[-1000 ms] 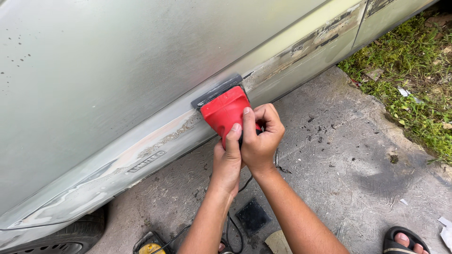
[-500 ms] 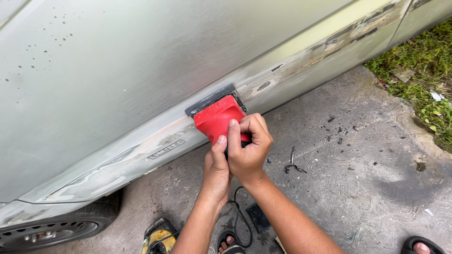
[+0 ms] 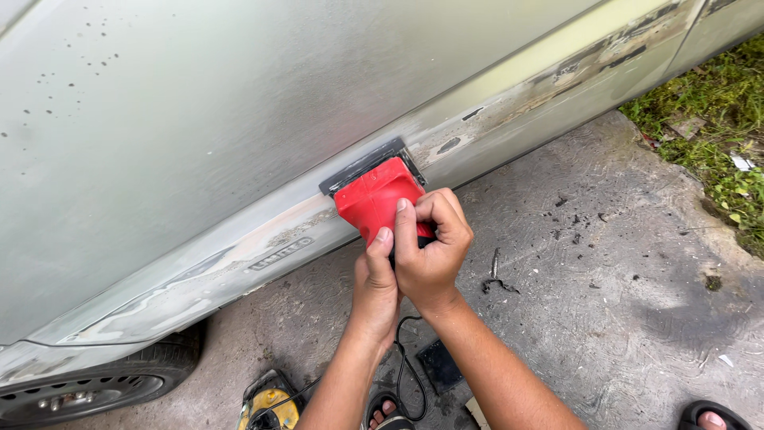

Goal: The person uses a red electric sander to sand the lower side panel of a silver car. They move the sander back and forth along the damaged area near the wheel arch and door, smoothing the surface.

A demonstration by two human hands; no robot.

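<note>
Flanking red sander: car panel, cord, perhaps yellow tool.

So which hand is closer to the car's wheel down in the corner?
Left. The left hand grips the red sander on the side toward the wheel; the right hand wraps the sander farther from it.

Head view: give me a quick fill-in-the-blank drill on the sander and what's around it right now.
1. Both hands, left hand and right hand, grip a power sander whose body is coloured ____.
2. The sander's pad is pressed against the lower part of the car's ____ panel.
3. The ground under the car is bare ____.
4. At the lower left, a black ____ of the car shows.

Missing words: red; door; concrete; tyre
</note>
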